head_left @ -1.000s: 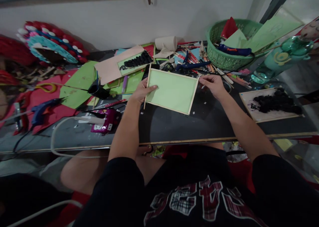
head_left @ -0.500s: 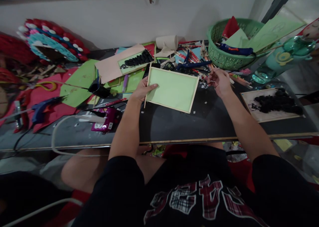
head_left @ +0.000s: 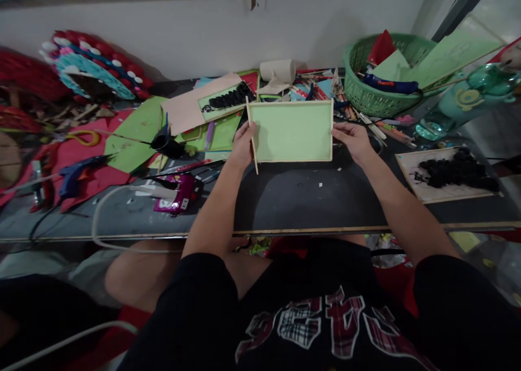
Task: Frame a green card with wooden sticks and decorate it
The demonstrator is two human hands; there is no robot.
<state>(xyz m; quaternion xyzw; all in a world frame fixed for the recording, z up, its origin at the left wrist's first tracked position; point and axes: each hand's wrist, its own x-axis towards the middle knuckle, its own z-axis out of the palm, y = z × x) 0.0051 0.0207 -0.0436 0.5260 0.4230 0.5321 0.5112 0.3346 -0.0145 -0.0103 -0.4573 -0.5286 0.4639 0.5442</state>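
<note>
Where the left grip [head_left: 243,144] holds the green panel [head_left: 295,132], fingertips are hidden.

Head-worn view, forward and down

2 hands [head_left: 243,146], 1 held panel [head_left: 293,131], 1 basket [head_left: 363,97].

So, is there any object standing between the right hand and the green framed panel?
Nothing visible stands between them: the right hand touches the right edge of the green framed panel, while the left hand grips the left edge.
</note>
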